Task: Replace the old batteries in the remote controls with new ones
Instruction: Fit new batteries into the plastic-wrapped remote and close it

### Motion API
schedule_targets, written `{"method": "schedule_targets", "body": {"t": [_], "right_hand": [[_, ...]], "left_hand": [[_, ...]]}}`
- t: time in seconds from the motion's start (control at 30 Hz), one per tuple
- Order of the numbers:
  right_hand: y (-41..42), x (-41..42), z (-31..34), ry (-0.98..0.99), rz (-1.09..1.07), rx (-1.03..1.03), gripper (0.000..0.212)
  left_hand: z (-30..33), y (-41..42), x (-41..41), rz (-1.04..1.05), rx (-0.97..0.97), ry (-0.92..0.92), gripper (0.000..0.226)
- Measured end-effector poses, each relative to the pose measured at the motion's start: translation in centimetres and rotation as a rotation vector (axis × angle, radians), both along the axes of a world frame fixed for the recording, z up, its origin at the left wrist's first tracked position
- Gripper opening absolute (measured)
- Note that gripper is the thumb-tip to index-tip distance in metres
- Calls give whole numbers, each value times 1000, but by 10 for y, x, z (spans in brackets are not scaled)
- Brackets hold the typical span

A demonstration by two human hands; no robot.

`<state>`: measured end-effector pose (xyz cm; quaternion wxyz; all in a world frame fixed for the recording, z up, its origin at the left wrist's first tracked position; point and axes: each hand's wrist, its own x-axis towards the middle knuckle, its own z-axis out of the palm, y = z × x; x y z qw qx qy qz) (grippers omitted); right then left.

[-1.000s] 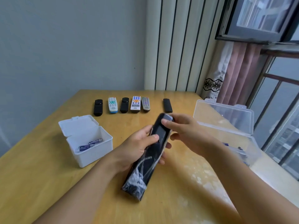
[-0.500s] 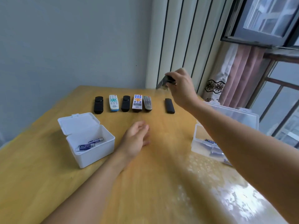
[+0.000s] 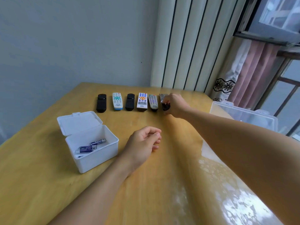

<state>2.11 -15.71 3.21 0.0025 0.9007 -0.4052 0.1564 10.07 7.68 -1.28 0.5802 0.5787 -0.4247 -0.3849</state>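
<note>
My right hand (image 3: 174,103) grips a black remote wrapped in clear plastic (image 3: 164,101) at the right end of a row of remotes at the far side of the table. The row holds a black remote (image 3: 101,103), a white and blue one (image 3: 117,101), another black one (image 3: 130,101), a white one with orange buttons (image 3: 142,101) and a grey one (image 3: 153,101). My left hand (image 3: 144,143) rests above mid-table with loosely curled fingers, holding nothing. A white open box (image 3: 97,153) at left holds several blue batteries (image 3: 90,146).
A clear plastic box (image 3: 243,114) with its lid up stands at the right table edge, partly hidden by my right forearm. The wooden table (image 3: 146,192) is glossy near the window. Wall, ribbed panel and curtain stand behind.
My right hand carried the wrapped black remote from the near centre up and away, then lowered it to the right end of the row. My left hand let go and stayed mid-table.
</note>
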Motion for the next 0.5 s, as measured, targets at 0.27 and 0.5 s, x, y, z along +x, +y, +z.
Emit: {"method": "schedule_targets", "body": {"t": [0.27,0.5], "right_hand": [[-7,8,11,110,-20,115,34],[2,59,14,17,-119,109,25]], "left_hand": [[-2,0,-1,-34,40,-41,19],[-2,-4,2,-7,1,92,23]]}}
